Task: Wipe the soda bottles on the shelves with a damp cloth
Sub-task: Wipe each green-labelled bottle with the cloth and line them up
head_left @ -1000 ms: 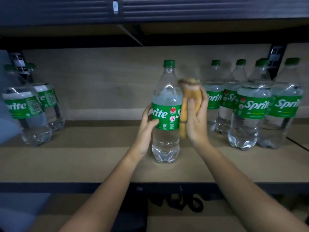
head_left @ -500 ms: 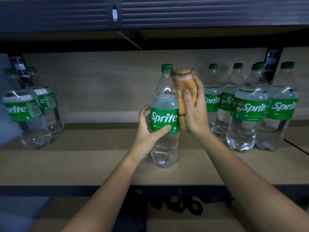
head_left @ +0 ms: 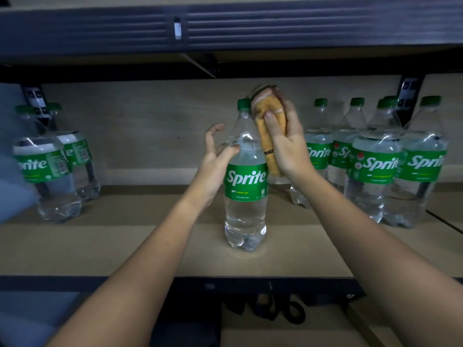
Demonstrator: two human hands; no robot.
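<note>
Since the frame 0.5 s earlier, the left hand [head_left: 213, 161] has released its grip on the green label and moved up to the clear shoulder of the Sprite bottle [head_left: 245, 186]; the right hand [head_left: 285, 144] has raised the cloth [head_left: 269, 121] toward the green cap [head_left: 243, 104]. The left hand is now spread, fingers loosely extended, with only the thumb tip touching the bottle wall. The right hand grasps the folded tan cloth and presses it against the bottle's upper right side, beside the neck. The bottle stands upright at the centre of the shelf [head_left: 125, 246], apart from 2 bottles [head_left: 50, 171] at left and a bottle group [head_left: 375, 166] at right.
</note>
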